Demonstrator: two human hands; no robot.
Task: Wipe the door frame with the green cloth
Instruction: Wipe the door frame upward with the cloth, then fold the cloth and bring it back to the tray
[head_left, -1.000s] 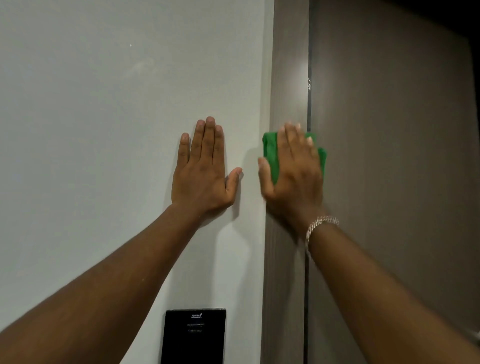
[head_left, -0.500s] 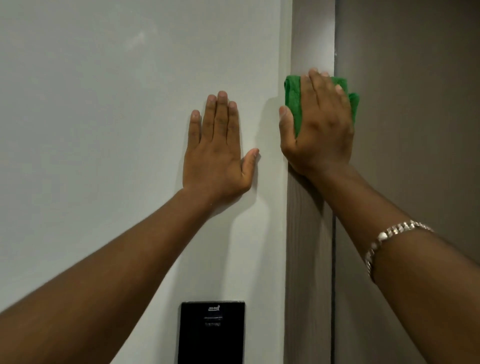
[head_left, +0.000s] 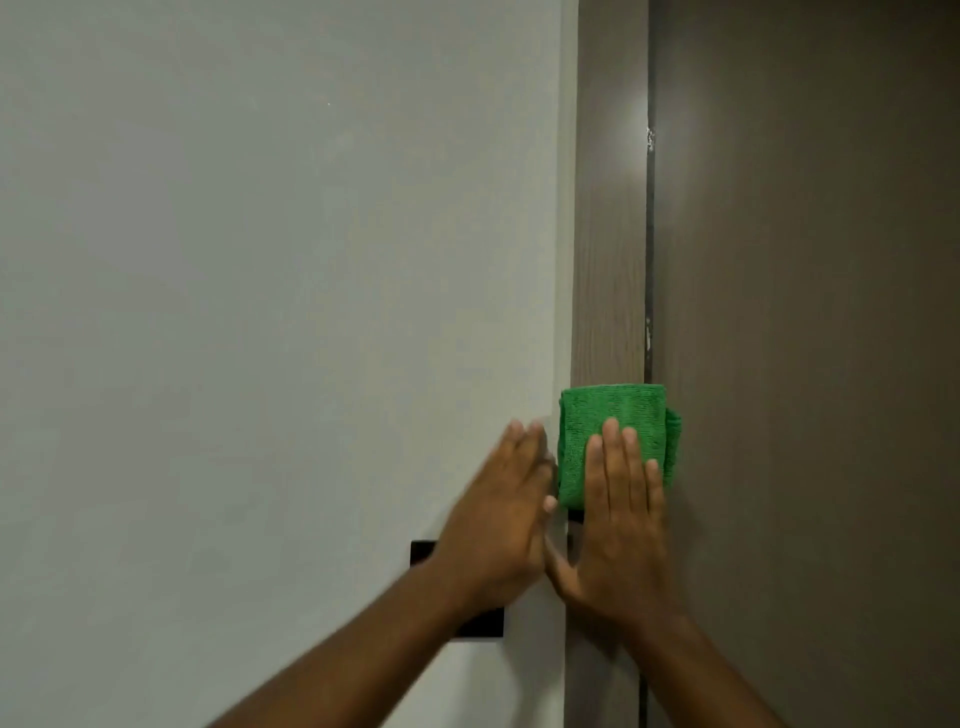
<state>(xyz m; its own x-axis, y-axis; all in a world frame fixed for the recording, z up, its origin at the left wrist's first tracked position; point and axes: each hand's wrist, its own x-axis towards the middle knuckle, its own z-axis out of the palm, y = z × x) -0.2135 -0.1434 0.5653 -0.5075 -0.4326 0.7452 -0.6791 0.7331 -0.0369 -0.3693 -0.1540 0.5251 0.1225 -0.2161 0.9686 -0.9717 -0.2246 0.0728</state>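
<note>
A folded green cloth (head_left: 602, 415) lies flat against the grey-brown wood-grain door frame (head_left: 610, 234), a vertical strip between the white wall and the door. My right hand (head_left: 618, 519) presses the cloth's lower part against the frame with straight fingers. My left hand (head_left: 498, 525) is blurred, flat on or near the white wall just left of the frame, holding nothing, its thumb tip touching the cloth's lower left corner.
The white wall (head_left: 260, 312) fills the left side. A black panel (head_left: 423, 552) on the wall is mostly hidden behind my left wrist. The brown door (head_left: 805, 364) fills the right, with a dark gap (head_left: 649, 234) along the frame's edge.
My right hand and the cloth now sit much lower on the frame, level with the black panel. My left hand has shifted right, close beside my right hand. The view has tilted upward.
</note>
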